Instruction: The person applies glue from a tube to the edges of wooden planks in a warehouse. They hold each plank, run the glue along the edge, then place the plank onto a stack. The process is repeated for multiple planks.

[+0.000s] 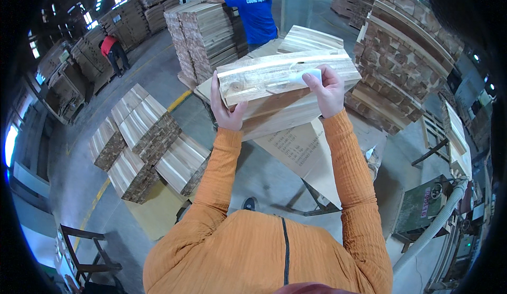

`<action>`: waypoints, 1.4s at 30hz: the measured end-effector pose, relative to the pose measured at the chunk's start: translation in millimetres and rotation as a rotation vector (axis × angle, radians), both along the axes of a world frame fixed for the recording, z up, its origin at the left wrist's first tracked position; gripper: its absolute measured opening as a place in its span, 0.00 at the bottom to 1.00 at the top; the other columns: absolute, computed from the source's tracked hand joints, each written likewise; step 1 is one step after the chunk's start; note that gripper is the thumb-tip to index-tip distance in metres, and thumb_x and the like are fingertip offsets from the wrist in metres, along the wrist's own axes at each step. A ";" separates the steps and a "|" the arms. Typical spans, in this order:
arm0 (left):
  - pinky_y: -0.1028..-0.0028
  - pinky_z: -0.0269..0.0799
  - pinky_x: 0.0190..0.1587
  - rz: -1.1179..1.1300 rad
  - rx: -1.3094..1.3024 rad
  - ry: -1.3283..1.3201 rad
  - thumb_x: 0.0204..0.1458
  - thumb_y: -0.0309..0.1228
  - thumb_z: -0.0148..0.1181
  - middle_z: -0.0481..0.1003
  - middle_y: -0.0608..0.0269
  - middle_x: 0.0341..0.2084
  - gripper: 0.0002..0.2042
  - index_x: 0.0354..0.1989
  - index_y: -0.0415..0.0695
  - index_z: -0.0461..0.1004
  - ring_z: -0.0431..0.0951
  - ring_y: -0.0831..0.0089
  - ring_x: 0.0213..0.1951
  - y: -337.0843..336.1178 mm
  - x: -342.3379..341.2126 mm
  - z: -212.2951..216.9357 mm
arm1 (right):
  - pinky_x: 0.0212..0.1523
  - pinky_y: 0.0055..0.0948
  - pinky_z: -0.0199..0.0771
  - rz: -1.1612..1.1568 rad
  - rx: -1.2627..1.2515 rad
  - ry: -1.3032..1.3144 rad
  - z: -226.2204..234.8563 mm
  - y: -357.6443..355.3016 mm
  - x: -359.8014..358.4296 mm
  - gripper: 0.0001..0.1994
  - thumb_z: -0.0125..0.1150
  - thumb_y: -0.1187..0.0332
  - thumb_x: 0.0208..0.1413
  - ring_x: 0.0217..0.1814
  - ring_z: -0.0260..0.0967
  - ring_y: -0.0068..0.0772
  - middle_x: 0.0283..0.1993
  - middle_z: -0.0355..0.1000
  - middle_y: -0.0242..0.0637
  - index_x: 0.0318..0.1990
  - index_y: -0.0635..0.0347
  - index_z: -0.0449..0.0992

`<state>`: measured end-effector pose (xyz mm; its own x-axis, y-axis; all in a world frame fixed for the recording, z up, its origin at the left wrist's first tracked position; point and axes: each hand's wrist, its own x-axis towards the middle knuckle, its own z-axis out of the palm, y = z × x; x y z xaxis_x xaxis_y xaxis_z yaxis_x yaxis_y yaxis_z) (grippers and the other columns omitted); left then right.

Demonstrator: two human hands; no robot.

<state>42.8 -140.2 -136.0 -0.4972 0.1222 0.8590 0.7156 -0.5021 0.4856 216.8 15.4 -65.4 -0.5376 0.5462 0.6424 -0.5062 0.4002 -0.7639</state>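
Observation:
A pale wooden board point(253, 77) is held tilted up in front of me, with brown streaks along its face. My left hand point(228, 106) is closed round its left end, thumb on the near edge. Toward the other end, my right hand point(330, 91) is closed on a small white piece point(310, 76), its thumb lying over it against the board. Whether that piece is paper, cloth or a container I cannot tell. More wooden boards point(282, 117) lie below the held one, on a bench covered with printed cardboard point(298, 154). My right fingers are partly hidden.
Stacked wooden blocks point(145, 141) stand low at my left. A tall board stack point(203, 40) is ahead, beside a person in a blue shirt point(251, 14). Another large stack point(393, 62) rises at the right, near a grey hose point(433, 233). Farther off, a person in red point(110, 47) bends over.

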 end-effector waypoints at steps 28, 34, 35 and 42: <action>0.68 0.60 0.59 0.036 0.008 0.051 0.38 0.35 0.62 0.61 0.47 0.58 0.43 0.64 0.30 0.51 0.66 0.62 0.57 -2.7 3.8 -5.3 | 0.25 0.14 0.60 -0.028 0.063 -0.071 -1.6 -7.7 3.2 0.09 0.65 0.66 0.52 0.24 0.62 0.11 0.24 0.71 0.25 0.32 0.63 0.75; 0.67 0.60 0.59 0.044 0.016 0.059 0.38 0.36 0.62 0.62 0.46 0.57 0.43 0.63 0.30 0.52 0.66 0.62 0.57 -1.9 3.1 -5.9 | 0.25 0.14 0.60 -0.007 0.053 -0.064 -1.8 -7.9 3.5 0.10 0.65 0.65 0.53 0.25 0.62 0.11 0.25 0.71 0.25 0.32 0.63 0.75; 0.67 0.60 0.59 0.045 0.016 0.066 0.38 0.36 0.62 0.62 0.46 0.57 0.43 0.63 0.30 0.52 0.66 0.62 0.57 -1.7 3.8 -4.9 | 0.25 0.14 0.60 -0.001 0.046 -0.061 -1.4 -8.5 3.7 0.10 0.65 0.65 0.53 0.25 0.62 0.10 0.25 0.71 0.25 0.32 0.63 0.75; 0.68 0.59 0.58 0.075 0.001 0.065 0.43 0.46 0.60 0.62 0.47 0.57 0.43 0.63 0.30 0.52 0.65 0.63 0.56 -3.3 7.0 -3.2 | 0.25 0.14 0.59 0.008 0.055 -0.052 -1.1 -9.5 4.6 0.10 0.65 0.65 0.53 0.25 0.61 0.10 0.25 0.70 0.24 0.32 0.63 0.75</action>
<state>49.8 -143.5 -139.3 -0.4482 0.0856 0.8898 0.7811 -0.4467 0.4364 221.4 5.9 -66.5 -0.5752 0.5070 0.6419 -0.4692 0.4383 -0.7666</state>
